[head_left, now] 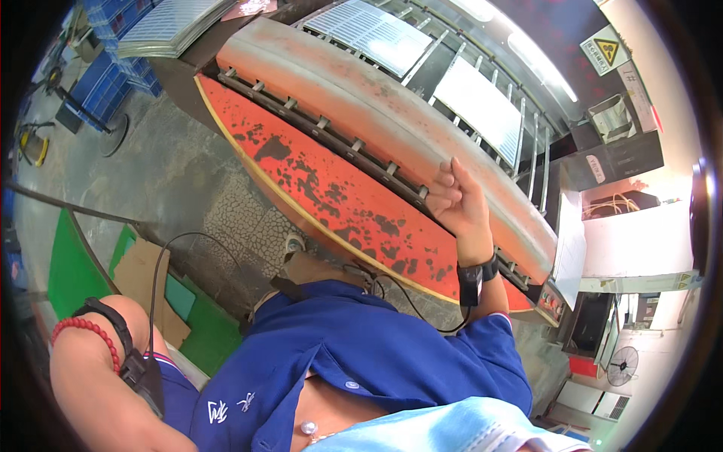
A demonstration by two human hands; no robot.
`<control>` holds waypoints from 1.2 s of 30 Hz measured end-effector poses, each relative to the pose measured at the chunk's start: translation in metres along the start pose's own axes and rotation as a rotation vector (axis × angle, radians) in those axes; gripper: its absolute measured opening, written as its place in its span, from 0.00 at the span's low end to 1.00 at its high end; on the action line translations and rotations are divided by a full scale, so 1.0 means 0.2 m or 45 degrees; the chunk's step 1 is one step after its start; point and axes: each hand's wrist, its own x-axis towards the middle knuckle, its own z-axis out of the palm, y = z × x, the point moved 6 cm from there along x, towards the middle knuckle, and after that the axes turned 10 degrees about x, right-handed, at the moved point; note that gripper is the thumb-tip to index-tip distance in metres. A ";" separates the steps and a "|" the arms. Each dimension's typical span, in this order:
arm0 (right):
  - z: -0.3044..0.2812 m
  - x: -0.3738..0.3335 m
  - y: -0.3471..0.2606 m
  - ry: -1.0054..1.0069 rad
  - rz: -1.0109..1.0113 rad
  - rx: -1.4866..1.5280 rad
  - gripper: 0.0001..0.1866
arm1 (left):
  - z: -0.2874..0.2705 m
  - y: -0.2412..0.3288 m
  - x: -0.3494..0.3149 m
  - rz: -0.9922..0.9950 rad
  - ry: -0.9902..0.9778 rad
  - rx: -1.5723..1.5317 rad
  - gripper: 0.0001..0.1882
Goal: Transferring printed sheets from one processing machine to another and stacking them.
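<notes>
My right hand (pixel 458 197) is raised over the machine, in front of its long orange-grey rounded cover (pixel 361 90). Its fingers are loosely bent and somewhat apart, and I see nothing in them. Whether it touches the cover I cannot tell. Below it lies the machine's red shelf (pixel 331 200), worn in dark patches and edged in yellow. A black strap with a small device (pixel 472 282) is round the right wrist. My left arm (pixel 105 399) is bent at the lower left, with a red bead bracelet (pixel 84 324) and a black strap; its fingers do not show.
Pale panels (pixel 474 102) lie on metal bars behind the cover. Stacked sheets (pixel 173 26) stand at the far left, near blue crates (pixel 105 83). Green boards (pixel 75 260) and cardboard (pixel 147 290) are at the left. A black cable (pixel 158 264) loops beside me. A fan (pixel 623 365) stands right.
</notes>
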 end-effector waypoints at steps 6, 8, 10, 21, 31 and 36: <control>0.02 0.46 -0.09 0.028 -0.033 0.240 0.10 | -0.50 -0.23 -0.37 -0.127 0.124 0.150 0.06; -0.02 0.55 -0.09 0.139 -0.064 0.318 0.10 | -0.64 -0.47 -0.52 -0.107 0.323 -0.175 0.05; -0.04 0.64 -0.12 0.165 -0.088 0.379 0.10 | -0.74 -0.67 -0.63 -0.220 0.616 0.052 0.09; -0.20 1.20 -0.49 0.329 -0.423 0.552 0.22 | -0.81 -1.82 -1.06 -1.296 0.597 -0.264 0.14; -0.68 1.87 -0.75 0.899 -0.658 0.678 0.32 | -0.74 -2.09 -1.33 -1.393 0.685 -0.485 0.18; -0.77 2.05 -0.72 0.839 -0.741 1.038 0.22 | -0.75 -2.10 -1.34 -1.363 0.651 -0.500 0.18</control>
